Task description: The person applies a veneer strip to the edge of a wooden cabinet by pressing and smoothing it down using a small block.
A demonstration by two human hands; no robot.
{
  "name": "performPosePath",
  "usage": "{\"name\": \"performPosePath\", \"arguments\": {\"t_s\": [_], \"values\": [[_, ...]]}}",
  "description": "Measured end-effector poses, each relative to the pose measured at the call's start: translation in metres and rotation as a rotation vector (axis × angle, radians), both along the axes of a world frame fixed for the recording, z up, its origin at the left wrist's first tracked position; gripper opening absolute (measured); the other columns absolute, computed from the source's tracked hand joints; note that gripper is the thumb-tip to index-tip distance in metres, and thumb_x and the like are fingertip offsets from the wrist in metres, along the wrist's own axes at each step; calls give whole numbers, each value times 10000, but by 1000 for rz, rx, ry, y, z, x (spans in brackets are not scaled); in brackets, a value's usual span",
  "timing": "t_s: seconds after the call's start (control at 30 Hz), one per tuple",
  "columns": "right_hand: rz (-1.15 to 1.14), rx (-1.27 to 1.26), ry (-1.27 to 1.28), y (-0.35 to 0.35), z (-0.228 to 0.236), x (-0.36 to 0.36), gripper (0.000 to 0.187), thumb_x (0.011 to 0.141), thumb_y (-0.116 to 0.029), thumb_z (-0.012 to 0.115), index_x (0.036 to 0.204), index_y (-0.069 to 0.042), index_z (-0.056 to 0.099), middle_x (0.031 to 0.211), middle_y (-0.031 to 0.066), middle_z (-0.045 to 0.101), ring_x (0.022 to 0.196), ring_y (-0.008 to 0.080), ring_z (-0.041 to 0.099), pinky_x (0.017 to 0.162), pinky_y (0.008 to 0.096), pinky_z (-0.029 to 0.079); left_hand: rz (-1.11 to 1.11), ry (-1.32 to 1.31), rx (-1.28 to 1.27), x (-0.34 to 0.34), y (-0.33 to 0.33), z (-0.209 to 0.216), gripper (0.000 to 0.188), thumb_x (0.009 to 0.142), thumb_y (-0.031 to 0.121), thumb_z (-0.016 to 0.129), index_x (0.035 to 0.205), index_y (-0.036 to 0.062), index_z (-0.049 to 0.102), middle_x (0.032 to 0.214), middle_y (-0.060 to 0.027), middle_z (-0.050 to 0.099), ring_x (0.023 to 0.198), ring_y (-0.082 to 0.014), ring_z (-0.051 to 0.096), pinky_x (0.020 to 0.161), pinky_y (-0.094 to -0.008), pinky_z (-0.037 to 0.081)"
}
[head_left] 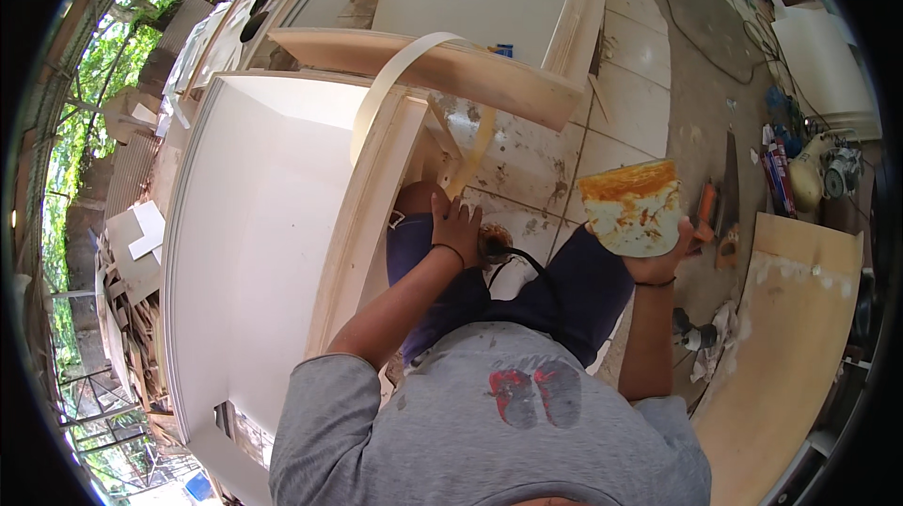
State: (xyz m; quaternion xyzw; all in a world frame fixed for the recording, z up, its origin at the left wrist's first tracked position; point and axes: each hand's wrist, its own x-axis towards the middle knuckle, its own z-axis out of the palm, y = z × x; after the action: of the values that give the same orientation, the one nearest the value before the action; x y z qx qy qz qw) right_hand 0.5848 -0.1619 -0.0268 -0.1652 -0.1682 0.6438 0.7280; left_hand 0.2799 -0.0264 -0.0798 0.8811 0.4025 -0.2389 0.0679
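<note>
My right hand (pixel 658 261) grips a pale, flat spreader-like piece (pixel 632 214) with one rounded end. Orange-brown glue-like smears cover its far edge and streak its face. Fingers spread, my left hand (pixel 457 231) lies on my left knee beside the cabinet's edge and holds nothing. A brown, round-looking thing (pixel 494 239) is partly hidden between my legs, next to that hand. A long pale strip of edging (pixel 400 64) loops over a wooden board (pixel 451 78); a yellowish length of strip (pixel 478 150) hangs down near my left knee.
A large white-faced cabinet panel (pixel 254 224) with plywood edges stands at my left. On the floor to the right lie a handsaw (pixel 729 191), an orange-handled tool (pixel 707 200), a power drill (pixel 694 332) and a plywood sheet (pixel 785 346). Cables (pixel 701 45) trail farther off.
</note>
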Motion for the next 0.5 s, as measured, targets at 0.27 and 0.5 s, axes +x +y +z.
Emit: {"name": "performPosePath", "arguments": {"t_s": [0.27, 0.5], "values": [[-171, -259, 239, -9, -30, -35, 807, 832, -646, 538, 1457, -157, 393, 1438, 112, 468, 1311, 398, 436, 1042, 703, 300, 15, -166, -301, 15, 32, -22, 614, 730, 545, 684, 1183, 134, 630, 1131, -136, 663, 1147, -284, 594, 1064, -560, 294], [-380, -587, 239, -39, -63, -115, 628, 898, -544, 517, 1379, -144, 463, 1325, 72, 556, 1214, 309, 528, 1041, 489, 403, 471, -605, -423, 23, 37, -71, 747, 663, 523, 770, 1137, -14, 557, 1066, -220, 656, 1004, -372, 645, 859, -415, 512]]}}
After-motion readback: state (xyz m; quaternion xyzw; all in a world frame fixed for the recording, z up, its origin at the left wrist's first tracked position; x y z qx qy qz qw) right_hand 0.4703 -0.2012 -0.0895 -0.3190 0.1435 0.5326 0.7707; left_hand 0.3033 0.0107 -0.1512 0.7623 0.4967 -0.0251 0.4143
